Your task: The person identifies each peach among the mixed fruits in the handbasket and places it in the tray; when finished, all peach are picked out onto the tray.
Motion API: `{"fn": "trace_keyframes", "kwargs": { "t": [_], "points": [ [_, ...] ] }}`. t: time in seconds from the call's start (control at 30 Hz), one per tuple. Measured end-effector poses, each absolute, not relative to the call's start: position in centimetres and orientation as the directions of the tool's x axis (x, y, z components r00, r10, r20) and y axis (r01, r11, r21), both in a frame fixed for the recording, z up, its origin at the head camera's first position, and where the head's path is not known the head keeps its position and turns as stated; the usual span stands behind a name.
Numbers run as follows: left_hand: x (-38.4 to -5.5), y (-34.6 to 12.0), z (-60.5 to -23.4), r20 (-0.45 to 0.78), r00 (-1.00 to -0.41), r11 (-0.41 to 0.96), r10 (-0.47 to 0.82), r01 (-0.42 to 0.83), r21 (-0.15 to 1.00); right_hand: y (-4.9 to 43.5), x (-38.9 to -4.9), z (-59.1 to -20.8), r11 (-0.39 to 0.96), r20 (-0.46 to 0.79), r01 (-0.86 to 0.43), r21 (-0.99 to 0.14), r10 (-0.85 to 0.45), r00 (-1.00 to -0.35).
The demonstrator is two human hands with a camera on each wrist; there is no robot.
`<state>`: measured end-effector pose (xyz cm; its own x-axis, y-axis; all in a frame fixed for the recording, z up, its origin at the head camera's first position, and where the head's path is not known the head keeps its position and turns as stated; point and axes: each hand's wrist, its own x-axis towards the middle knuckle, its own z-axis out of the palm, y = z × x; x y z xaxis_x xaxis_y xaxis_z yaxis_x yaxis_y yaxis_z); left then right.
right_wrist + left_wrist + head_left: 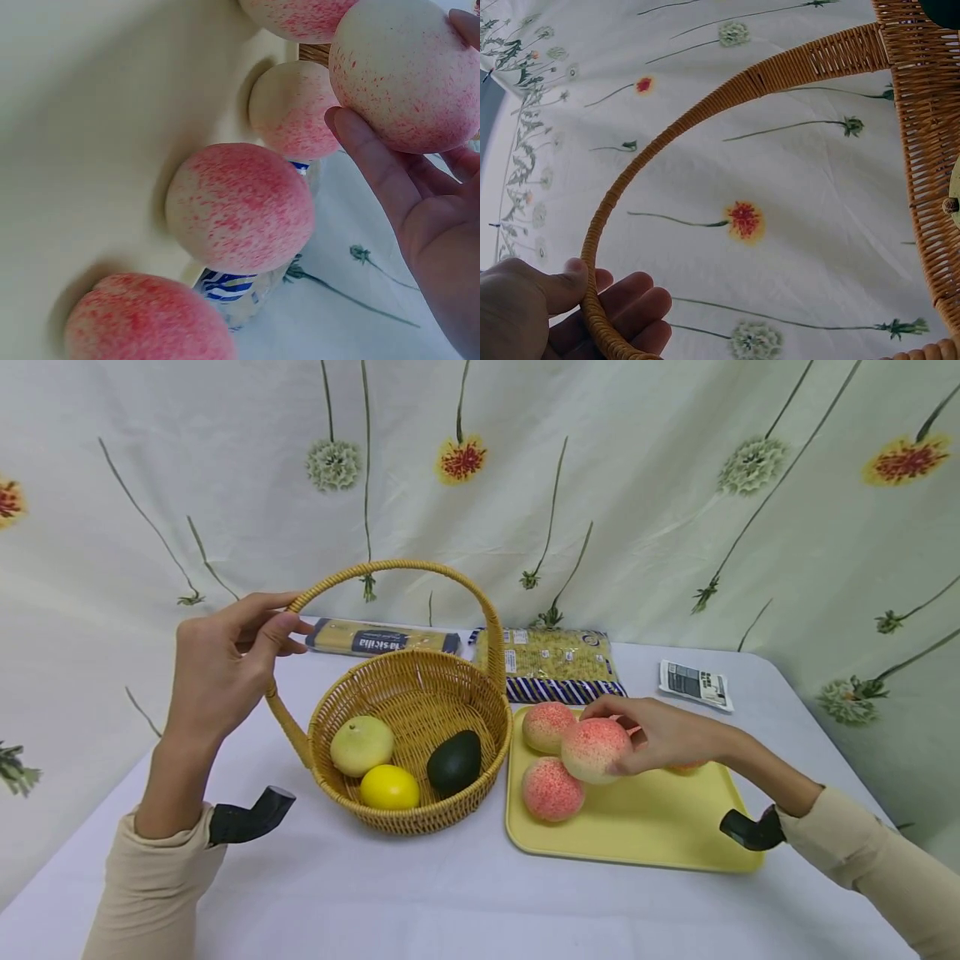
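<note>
My left hand [225, 664] grips the wicker handle [405, 565] of a round basket [420, 817], thumb on one side and fingers on the other. Inside the basket lie a pale green round fruit [362, 746], a yellow lemon [390, 787] and a dark green avocado [454, 763]. Over the yellow tray [637, 847], my right hand [660, 735] holds a pink-and-cream peach [596, 749] between thumb and fingers. Two peaches, one behind [548, 727] and one in front [553, 789], rest at the tray's left side. Further peaches [240, 208] show in the right wrist view, partly hidden by my hand in the head view.
A long pasta packet [382, 638] lies behind the basket. Beside it is a bag of short pasta [551, 664], behind the tray. At the back right sits a small white-and-black packet [696, 685]. A flower-printed cloth [637, 485] hangs behind the white table.
</note>
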<state>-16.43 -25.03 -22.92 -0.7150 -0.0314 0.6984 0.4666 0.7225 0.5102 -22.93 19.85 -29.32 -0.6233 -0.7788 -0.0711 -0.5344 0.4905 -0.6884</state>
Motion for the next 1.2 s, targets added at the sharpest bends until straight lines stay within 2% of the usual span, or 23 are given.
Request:
{"fn": "trace_keyframes", "kwargs": {
  "t": [0.37, 0.7, 1.2],
  "points": [
    [-16.4, -25.1, -22.9, 0.694, -0.719, 0.731, -0.037, 0.454, 0.51, 21.8, -22.5, -30.4, 0.468, -0.066, -0.506, -0.724, -0.778, -0.624],
    [-16.4, -25.1, -22.9, 0.696, -0.717, 0.721, -0.032, 0.465, 0.513, 23.7, -22.1, -31.5, 0.526, -0.108, -0.464, -0.713, -0.736, -0.669],
    [-16.5, -25.1, -22.9, 0.69, -0.722, 0.716, -0.041, 0.461, 0.525, 24.2, -21.7, -33.6, 0.547, -0.143, -0.469, -0.693, -0.743, -0.654]
  ]
}}
